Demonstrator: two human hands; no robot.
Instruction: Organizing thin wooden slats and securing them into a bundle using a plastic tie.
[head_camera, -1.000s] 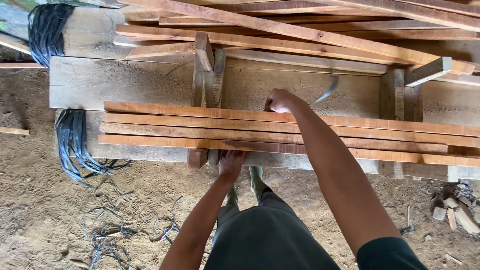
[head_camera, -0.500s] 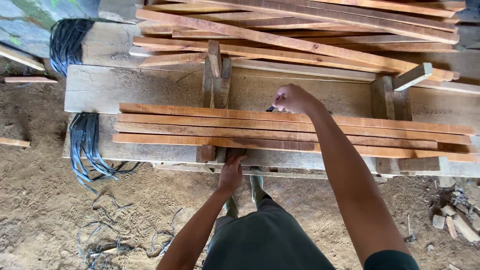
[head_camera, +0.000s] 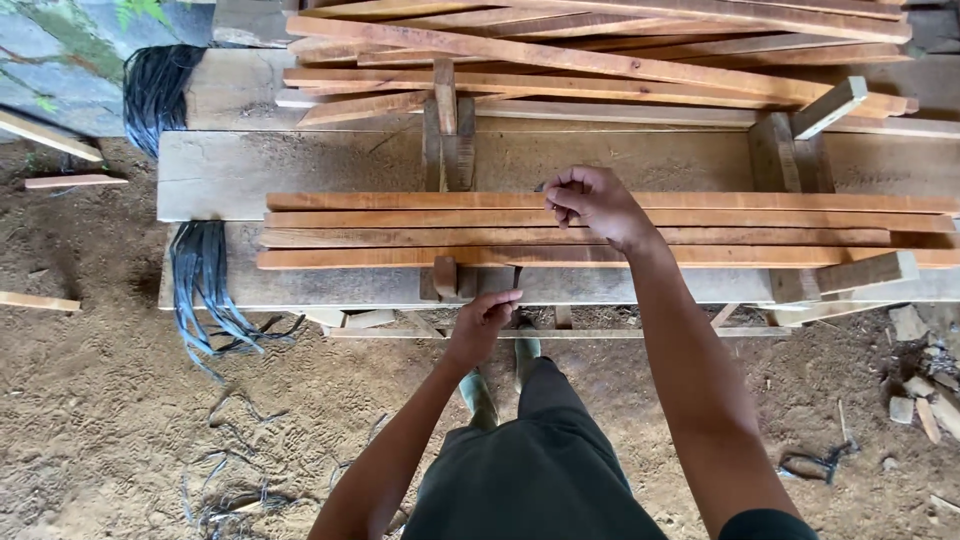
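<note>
Right hand (head_camera: 592, 203) closed in a loose fist over the four reddish wooden slats (head_camera: 400, 228), pinching a small dark object, too small to identify. Slats lie side by side across a grey plank bench (head_camera: 300, 165). Left hand (head_camera: 483, 318) at the bench's near edge. Black strapping (head_camera: 200, 275) hangs off the bench's left end.

Black strap bundle (head_camera: 158, 92), loose strapping (head_camera: 205, 295), rubble bits (head_camera: 925, 395), sandy ground (head_camera: 120, 400)
</note>
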